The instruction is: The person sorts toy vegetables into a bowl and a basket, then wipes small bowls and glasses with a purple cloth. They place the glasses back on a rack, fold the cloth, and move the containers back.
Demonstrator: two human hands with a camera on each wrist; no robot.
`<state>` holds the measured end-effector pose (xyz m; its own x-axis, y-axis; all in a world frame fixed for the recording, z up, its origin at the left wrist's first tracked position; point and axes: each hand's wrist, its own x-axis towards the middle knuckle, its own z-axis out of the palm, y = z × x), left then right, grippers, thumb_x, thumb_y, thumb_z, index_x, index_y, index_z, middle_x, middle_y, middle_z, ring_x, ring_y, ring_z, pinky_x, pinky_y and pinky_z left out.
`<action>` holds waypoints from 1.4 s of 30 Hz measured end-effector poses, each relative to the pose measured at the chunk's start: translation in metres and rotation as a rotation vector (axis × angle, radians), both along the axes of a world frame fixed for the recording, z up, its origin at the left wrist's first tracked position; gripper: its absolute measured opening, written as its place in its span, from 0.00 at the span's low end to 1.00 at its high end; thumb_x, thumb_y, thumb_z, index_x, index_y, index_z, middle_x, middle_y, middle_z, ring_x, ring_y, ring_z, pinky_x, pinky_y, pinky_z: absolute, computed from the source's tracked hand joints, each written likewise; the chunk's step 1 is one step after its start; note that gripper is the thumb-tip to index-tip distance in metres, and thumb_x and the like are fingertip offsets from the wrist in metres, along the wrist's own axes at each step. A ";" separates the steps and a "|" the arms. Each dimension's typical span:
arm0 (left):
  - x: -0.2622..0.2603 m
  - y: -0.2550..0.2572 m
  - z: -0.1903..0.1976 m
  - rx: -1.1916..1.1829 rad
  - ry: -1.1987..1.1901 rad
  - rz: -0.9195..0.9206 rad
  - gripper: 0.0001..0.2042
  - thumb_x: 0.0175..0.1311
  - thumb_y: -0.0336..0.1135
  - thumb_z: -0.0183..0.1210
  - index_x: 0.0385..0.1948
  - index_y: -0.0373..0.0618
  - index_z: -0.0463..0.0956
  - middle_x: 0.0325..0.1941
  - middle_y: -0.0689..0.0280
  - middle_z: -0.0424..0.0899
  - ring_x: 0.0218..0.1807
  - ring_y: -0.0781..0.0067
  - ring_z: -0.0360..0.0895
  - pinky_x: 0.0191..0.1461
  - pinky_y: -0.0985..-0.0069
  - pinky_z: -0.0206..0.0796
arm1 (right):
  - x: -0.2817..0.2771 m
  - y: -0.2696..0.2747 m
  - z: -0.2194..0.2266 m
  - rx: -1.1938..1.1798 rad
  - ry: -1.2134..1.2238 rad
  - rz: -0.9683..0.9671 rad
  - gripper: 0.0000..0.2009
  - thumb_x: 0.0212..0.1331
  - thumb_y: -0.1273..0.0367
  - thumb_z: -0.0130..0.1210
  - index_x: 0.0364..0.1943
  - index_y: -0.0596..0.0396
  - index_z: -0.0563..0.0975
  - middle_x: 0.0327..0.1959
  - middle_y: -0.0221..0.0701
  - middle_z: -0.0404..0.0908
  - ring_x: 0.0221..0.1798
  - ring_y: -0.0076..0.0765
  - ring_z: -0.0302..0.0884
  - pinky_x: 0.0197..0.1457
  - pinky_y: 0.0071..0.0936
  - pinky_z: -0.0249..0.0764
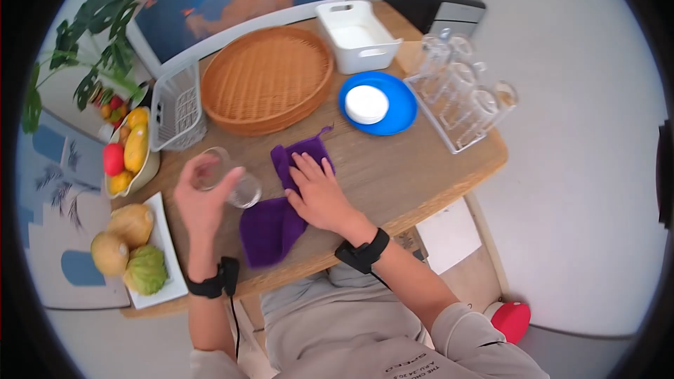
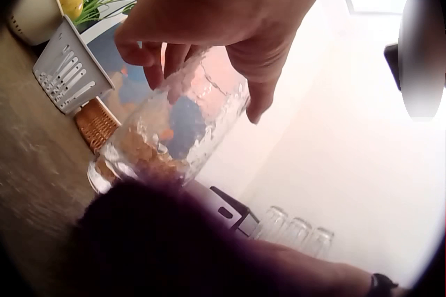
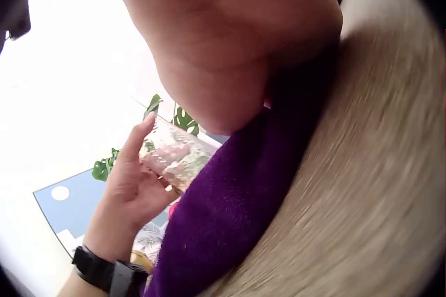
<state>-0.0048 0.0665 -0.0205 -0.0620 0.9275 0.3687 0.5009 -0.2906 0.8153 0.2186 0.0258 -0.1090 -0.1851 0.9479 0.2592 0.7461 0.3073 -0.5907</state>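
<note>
The left hand (image 1: 201, 195) grips a clear textured glass (image 2: 178, 126) around its upper part, thumb on one side and fingers on the other. In the head view the glass (image 1: 245, 190) is tilted, its base toward the purple cloth (image 1: 270, 231). The right hand (image 1: 319, 196) lies with extended fingers on the upper part of the cloth, which is spread and folded on the wooden table. In the right wrist view the cloth (image 3: 230, 199) hangs below the palm, and the glass (image 3: 174, 152) shows in the left hand (image 3: 129, 192) beyond it.
Behind are a grey basket (image 1: 177, 109), round wicker trays (image 1: 267, 77), a white bin (image 1: 361, 42) and a blue plate (image 1: 397, 109) with a white stack. A rack (image 1: 460, 146) of glasses stands right. Left are a fruit bowl (image 1: 147, 172) and a white tray (image 1: 168, 253) of produce.
</note>
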 end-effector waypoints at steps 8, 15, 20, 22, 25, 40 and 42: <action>0.027 -0.007 0.016 -0.474 -1.041 -0.321 0.19 0.74 0.46 0.57 0.52 0.37 0.78 0.47 0.61 0.86 0.42 0.75 0.82 0.42 0.78 0.74 | 0.013 -0.029 0.073 -0.225 1.263 0.224 0.34 0.68 0.68 0.59 0.75 0.52 0.55 0.69 0.45 0.66 0.72 0.44 0.65 0.74 0.42 0.63; 0.051 -0.014 0.016 -0.805 -0.939 -0.991 0.23 0.69 0.40 0.61 0.61 0.37 0.71 0.63 0.55 0.77 0.52 0.64 0.82 0.50 0.66 0.79 | 0.078 -0.060 0.094 0.009 0.997 -0.064 0.35 0.58 0.74 0.67 0.70 0.52 0.64 0.61 0.36 0.75 0.58 0.28 0.76 0.56 0.26 0.77; 0.043 -0.016 0.072 -0.087 -0.077 -0.842 0.24 0.55 0.35 0.71 0.54 0.39 0.76 0.51 0.57 0.81 0.47 0.61 0.81 0.49 0.66 0.75 | 0.200 -0.068 0.175 0.614 0.486 -0.559 0.28 0.59 0.74 0.65 0.64 0.59 0.70 0.51 0.34 0.80 0.35 0.24 0.79 0.36 0.21 0.79; 0.037 -0.021 0.094 0.138 0.080 -0.879 0.24 0.50 0.35 0.73 0.50 0.38 0.78 0.46 0.57 0.82 0.45 0.60 0.80 0.48 0.65 0.73 | 0.242 -0.053 0.220 0.629 0.229 -0.719 0.26 0.57 0.73 0.66 0.62 0.58 0.72 0.48 0.34 0.82 0.37 0.25 0.80 0.37 0.22 0.78; 0.039 -0.028 0.110 0.376 0.144 -0.930 0.22 0.48 0.37 0.74 0.45 0.38 0.81 0.41 0.57 0.82 0.41 0.57 0.80 0.44 0.64 0.73 | 0.289 -0.025 0.255 0.525 -0.209 -0.835 0.27 0.55 0.66 0.70 0.59 0.57 0.75 0.46 0.37 0.85 0.39 0.31 0.83 0.44 0.29 0.79; -0.002 -0.015 0.116 0.526 0.075 -0.904 0.17 0.46 0.37 0.72 0.36 0.37 0.83 0.31 0.60 0.82 0.28 0.63 0.79 0.30 0.70 0.68 | 0.356 0.065 0.229 -0.186 -0.579 -0.700 0.31 0.47 0.57 0.71 0.53 0.65 0.78 0.33 0.43 0.86 0.36 0.37 0.84 0.43 0.33 0.79; 0.002 -0.022 0.125 0.574 -0.005 -0.940 0.14 0.46 0.34 0.71 0.35 0.38 0.84 0.28 0.61 0.82 0.25 0.67 0.78 0.27 0.72 0.67 | 0.369 0.076 0.221 -0.290 -0.573 -0.665 0.31 0.48 0.58 0.71 0.53 0.65 0.78 0.32 0.42 0.86 0.35 0.37 0.84 0.43 0.33 0.79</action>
<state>-0.0030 0.0449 0.1046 0.5763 0.2965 0.7616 -0.1216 -0.8904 0.4387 0.5878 0.1018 0.1123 0.3941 0.9185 0.0318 0.9179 -0.3916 -0.0640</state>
